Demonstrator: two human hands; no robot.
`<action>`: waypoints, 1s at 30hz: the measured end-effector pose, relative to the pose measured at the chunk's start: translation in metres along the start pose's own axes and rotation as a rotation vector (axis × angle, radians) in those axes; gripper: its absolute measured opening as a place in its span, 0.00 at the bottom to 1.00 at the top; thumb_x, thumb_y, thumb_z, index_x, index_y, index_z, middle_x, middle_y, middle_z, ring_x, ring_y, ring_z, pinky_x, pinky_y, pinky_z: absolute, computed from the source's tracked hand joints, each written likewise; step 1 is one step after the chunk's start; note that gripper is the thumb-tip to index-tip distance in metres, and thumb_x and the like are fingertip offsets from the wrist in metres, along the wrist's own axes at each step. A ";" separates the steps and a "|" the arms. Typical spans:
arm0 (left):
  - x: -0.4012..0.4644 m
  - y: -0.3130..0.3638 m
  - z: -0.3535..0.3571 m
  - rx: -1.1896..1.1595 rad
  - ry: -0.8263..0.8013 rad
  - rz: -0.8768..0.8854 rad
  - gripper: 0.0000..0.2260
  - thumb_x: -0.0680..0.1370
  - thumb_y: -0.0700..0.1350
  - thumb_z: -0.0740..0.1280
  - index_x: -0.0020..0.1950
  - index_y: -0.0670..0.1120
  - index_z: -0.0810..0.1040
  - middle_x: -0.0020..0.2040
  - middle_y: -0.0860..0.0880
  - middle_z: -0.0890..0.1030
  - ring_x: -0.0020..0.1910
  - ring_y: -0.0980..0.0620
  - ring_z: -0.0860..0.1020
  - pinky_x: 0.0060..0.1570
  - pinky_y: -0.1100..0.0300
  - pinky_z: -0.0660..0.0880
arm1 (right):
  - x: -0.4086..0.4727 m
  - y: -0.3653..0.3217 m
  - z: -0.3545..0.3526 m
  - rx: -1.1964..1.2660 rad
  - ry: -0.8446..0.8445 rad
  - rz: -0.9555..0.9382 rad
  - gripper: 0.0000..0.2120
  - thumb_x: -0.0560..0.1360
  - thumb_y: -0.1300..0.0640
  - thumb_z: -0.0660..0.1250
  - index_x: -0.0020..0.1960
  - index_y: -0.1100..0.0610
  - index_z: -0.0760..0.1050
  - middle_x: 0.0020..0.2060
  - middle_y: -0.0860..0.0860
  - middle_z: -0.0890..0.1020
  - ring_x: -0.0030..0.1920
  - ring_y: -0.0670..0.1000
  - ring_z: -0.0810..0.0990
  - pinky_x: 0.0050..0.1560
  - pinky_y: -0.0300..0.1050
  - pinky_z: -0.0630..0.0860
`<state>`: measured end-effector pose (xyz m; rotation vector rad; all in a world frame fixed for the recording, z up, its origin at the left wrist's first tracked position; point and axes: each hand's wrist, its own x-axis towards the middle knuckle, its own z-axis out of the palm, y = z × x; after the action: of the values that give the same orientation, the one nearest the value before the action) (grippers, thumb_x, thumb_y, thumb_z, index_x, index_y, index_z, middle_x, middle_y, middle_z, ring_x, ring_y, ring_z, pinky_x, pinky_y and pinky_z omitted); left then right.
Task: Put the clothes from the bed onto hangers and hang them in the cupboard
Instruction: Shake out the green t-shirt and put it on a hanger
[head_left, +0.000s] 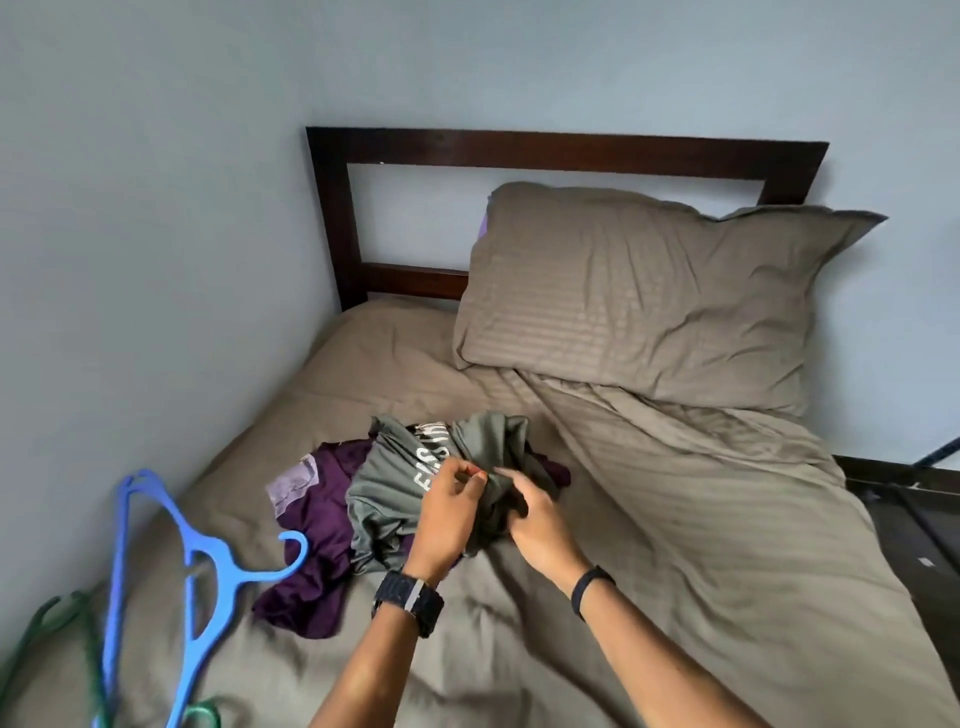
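Observation:
A crumpled grey-green shirt (395, 483) with white lettering lies in the middle of the bed (675, 545), on top of a dark purple garment (317, 525). My left hand (447, 512) pinches the grey-green fabric near its right side. My right hand (535, 514) grips the same bunched fabric just beside it. A blue plastic hanger (208, 566) lies on the bed at the left. A green hanger (47, 634) sits partly cut off at the lower left corner.
A large taupe pillow (649, 291) leans against the dark wooden headboard (545, 150). The wall (156, 260) runs along the bed's left side. Dark furniture (919, 525) stands off the right edge of the bed.

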<state>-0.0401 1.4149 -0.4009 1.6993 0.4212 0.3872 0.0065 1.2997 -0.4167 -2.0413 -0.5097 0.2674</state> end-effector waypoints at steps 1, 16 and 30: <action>-0.005 -0.001 -0.001 -0.005 0.007 -0.020 0.06 0.79 0.44 0.63 0.42 0.48 0.74 0.37 0.47 0.77 0.38 0.48 0.75 0.44 0.43 0.75 | -0.003 0.001 0.000 -0.041 0.007 -0.030 0.11 0.75 0.66 0.61 0.51 0.56 0.78 0.45 0.49 0.82 0.48 0.50 0.79 0.53 0.49 0.74; -0.046 0.046 0.005 0.790 -0.429 0.196 0.12 0.74 0.38 0.66 0.58 0.41 0.76 0.49 0.44 0.78 0.47 0.48 0.76 0.48 0.60 0.71 | -0.059 0.012 -0.082 0.357 0.308 -0.095 0.15 0.77 0.67 0.61 0.34 0.54 0.68 0.25 0.43 0.68 0.29 0.40 0.64 0.34 0.36 0.62; -0.075 0.113 0.097 0.469 -0.454 0.466 0.08 0.79 0.39 0.62 0.41 0.49 0.71 0.39 0.53 0.76 0.40 0.61 0.73 0.47 0.57 0.70 | -0.102 0.022 -0.195 0.517 0.188 -0.013 0.13 0.66 0.53 0.65 0.51 0.48 0.77 0.36 0.53 0.75 0.40 0.46 0.72 0.45 0.41 0.67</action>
<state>-0.0523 1.2776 -0.3064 2.2759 -0.2482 0.2306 -0.0027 1.0920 -0.3406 -1.5396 -0.2982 0.1743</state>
